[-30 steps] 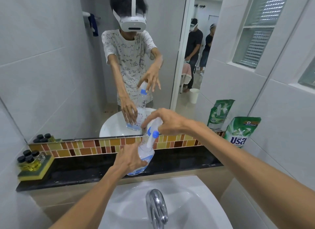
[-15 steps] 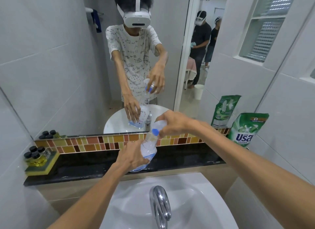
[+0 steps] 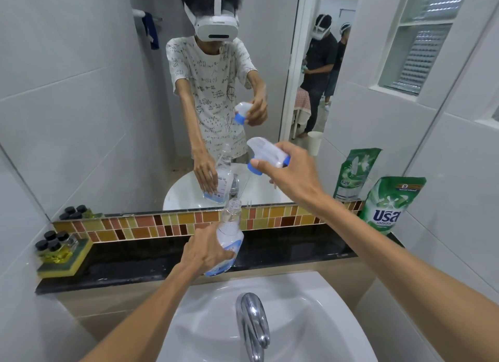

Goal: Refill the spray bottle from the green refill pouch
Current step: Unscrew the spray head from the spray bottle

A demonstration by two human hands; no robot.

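A clear spray bottle (image 3: 229,230) with a blue-and-white label stands tilted on the black ledge (image 3: 283,249), its neck open and uncapped. My left hand (image 3: 204,249) grips its lower body. My right hand (image 3: 293,174) holds the white trigger spray head (image 3: 266,154) with a blue collar, lifted up and to the right of the bottle's neck. The green refill pouch (image 3: 388,203) stands upright at the ledge's right end, against the wall, untouched.
A white sink (image 3: 310,321) with a chrome tap (image 3: 252,324) lies below the ledge. Small black-capped bottles on a yellow sponge (image 3: 58,251) sit at the ledge's left end. A mirror (image 3: 108,105) behind shows a person in a headset and people in a doorway.
My right hand has taken the spray head off the bottle and lifted it up and to the right. The left hand has kept its hold on the bottle.
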